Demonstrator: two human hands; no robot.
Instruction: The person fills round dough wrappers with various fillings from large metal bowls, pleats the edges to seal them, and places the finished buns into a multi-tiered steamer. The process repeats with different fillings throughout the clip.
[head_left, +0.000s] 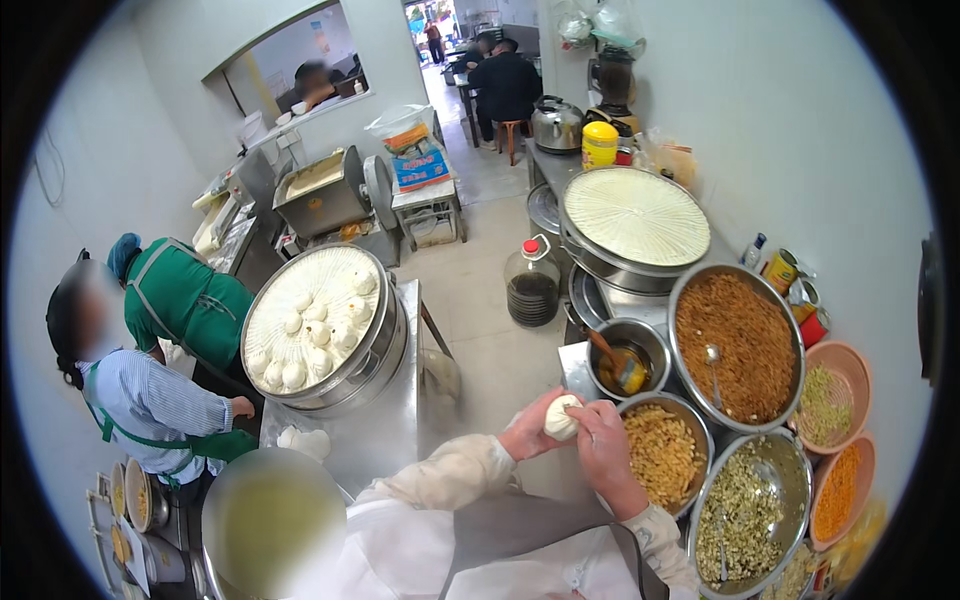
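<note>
A round, pleated white dough bun (561, 418) rests in my left hand (531, 430), whose fingers curl around it. The thumb and fingertips of my right hand (603, 439) pinch the bun's gathered top. Just right of my hands stands a steel bowl of yellowish diced filling (661, 450). Beyond them, a small steel pot (651, 339) holds dark oil and a wooden-handled brush (611, 352). To the left, a round steamer (379, 375) bears several white buns (319, 334) on a pleated white liner.
Large steel bowls hold brown shredded filling (742, 352) and chopped green-white filling (742, 510). A liner-covered steamer (637, 217) stands farther back by the wall. A red-capped jug (532, 289) sits on the floor. Two co-workers in green aprons (187, 300) stand at the left, near the steel table (367, 442).
</note>
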